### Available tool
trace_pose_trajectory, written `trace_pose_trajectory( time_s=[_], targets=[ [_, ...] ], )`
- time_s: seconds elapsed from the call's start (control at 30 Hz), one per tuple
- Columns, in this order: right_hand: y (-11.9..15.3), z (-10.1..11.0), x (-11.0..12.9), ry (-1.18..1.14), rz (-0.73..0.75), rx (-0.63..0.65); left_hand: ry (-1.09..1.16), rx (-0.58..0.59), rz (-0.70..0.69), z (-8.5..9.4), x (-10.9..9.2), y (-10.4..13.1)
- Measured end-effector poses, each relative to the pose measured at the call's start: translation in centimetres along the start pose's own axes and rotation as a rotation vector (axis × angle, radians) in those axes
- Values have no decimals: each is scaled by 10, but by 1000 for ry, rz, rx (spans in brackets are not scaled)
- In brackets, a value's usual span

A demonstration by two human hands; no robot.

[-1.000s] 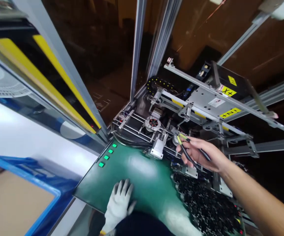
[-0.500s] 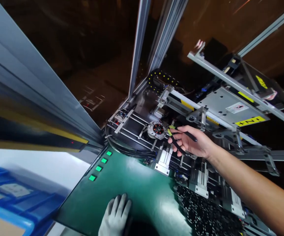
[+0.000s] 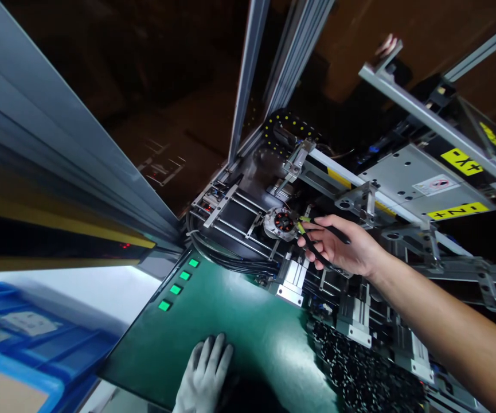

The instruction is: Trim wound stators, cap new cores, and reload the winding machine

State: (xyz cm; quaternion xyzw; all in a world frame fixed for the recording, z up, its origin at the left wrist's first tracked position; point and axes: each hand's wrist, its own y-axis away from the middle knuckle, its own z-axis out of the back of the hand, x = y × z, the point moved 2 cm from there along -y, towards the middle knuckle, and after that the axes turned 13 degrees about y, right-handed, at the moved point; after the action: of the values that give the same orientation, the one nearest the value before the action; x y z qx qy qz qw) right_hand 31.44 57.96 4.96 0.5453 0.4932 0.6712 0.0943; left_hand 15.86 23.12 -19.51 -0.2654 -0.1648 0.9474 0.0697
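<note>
My right hand (image 3: 340, 244) is bare and wrapped loosely round cutting pliers (image 3: 316, 250) with black and yellow-green handles. The handles stand spread apart. Their jaws reach to the right edge of a round metal part (image 3: 278, 223), which has a dark centre ringed with orange-red segments and sits on the rails of the machine. Whether the jaws touch it, I cannot tell. My left hand (image 3: 202, 373), in a pale grey glove, lies flat on the green mat (image 3: 239, 310) with nothing in it.
Many small black parts (image 3: 359, 361) are heaped on the mat's right side. Metal blocks (image 3: 291, 281) line the rails, beside black cables (image 3: 230, 261). A gantry plate (image 3: 424, 178) with yellow labels overhangs from the right. Blue bins (image 3: 28, 327) stand at left, below a metal frame (image 3: 71, 132).
The whole view has shifted slightly. The upper bar over the gantry plate appears farther up and right, exposing more of a yellow label. Both hands keep their pose; the pliers remain at the round part.
</note>
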Motion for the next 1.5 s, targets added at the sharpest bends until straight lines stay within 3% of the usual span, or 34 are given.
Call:
trace_pose_trajectory(
  time_s=[0.2,0.37,0.5,0.6,0.7,0.83,1.03,1.23,1.5],
  targets=[
    [3,-9,7,6,35,-34,-52,91,-113,3,8,3],
    [74,-10,-15,81,67,52,-86,110,-156,1,13,4],
    [133,25,-49,72,-26,-55,-88,110,-161,-3,15,5],
    [146,59,-69,37,-19,-152,-106,110,-99,-2,15,6],
    [140,85,-82,11,-8,-165,-154,102,-31,3,15,4],
    [119,100,-87,-43,27,-107,-218,148,-123,8,13,-3],
    [91,103,-87,-100,10,-72,-275,187,-108,7,21,5],
    [85,99,-82,-133,-71,-149,-237,305,88,5,20,15],
    [81,98,-71,-129,-109,-141,-167,292,167,4,16,16]
  ],
)
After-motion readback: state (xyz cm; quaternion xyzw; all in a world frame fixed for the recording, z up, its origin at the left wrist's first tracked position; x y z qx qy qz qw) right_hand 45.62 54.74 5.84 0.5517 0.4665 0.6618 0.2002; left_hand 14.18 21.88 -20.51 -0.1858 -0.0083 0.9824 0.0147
